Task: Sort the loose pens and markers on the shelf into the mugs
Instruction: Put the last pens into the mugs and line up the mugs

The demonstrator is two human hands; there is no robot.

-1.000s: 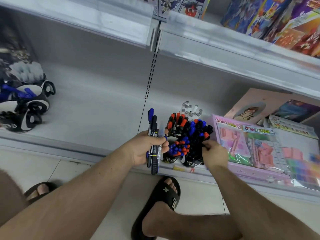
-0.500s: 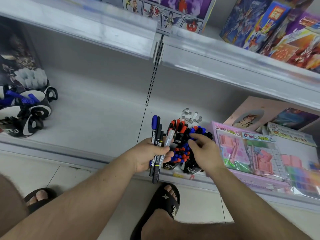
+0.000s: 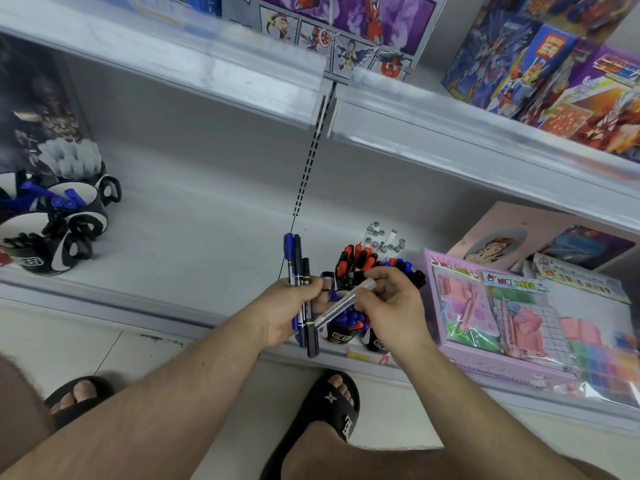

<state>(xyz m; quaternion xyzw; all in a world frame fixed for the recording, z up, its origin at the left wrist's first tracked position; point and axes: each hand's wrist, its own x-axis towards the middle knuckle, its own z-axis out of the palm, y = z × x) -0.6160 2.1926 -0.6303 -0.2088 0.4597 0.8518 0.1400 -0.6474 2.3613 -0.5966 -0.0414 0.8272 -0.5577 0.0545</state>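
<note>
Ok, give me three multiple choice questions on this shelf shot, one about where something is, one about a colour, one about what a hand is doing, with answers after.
1. Where do the pink stationery packs lie relative to the pen-filled mugs?
A. To their right
B. To their left
C. On the shelf above

2. What colour is the cap atop the bundle of markers in the left hand?
A. Red
B. Blue
C. Green

3. What is the right hand doing?
A. Resting flat on the shelf
B. Hanging idle
C. Pinching a clear pen

Answers: 1 A, the packs sit right of the mugs on the same shelf. 2 B, the tallest marker ends in a blue cap. 3 C, its fingers close round the clear barrel over the mugs.
</note>
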